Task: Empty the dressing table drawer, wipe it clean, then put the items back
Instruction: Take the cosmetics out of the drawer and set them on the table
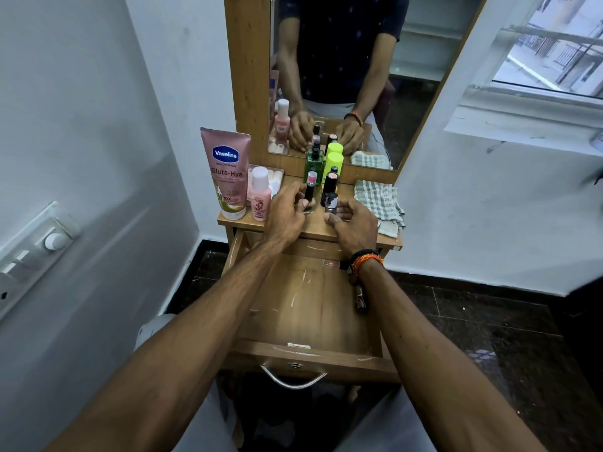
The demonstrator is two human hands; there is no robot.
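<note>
The drawer (310,308) stands pulled fully out below the worktop (313,228), its scratched wooden floor nearly bare; one small dark tube (361,298) lies against its right wall, partly under the right wrist, and something small and pinkish (331,263) sits at the back edge, too hidden to name. Going by that, the task reads as either near the end of emptying or at the start of refilling; I cannot tell which. The left hand (287,212) has its fingers (301,194) curled round a slim black lipstick-like tube (309,191), seemingly pinching it, while the right hand (354,225) lies half open just beside a small grey-capped bottle (331,203), thumb and forefinger close to it but not clearly gripping. The chief risk is the tight cluster: these narrow upright bottles stand touching or nearly so, and a knuckle or the withdrawing tube could topple one and send the rest over, possibly rolling off the front edge into the drawer or onto the floor. The forearms crossing over the drawer could also knock the stray tube. Counted: one Vaseline tube (225,174), one pink bottle (260,194), one pack of cotton pads (274,177) behind it, one green bottle (314,164), one lime-capped bottle (335,163), roughly four or five small dark sticks and bottles, some overlapping, and one checked cloth (378,199) at the right.
</note>
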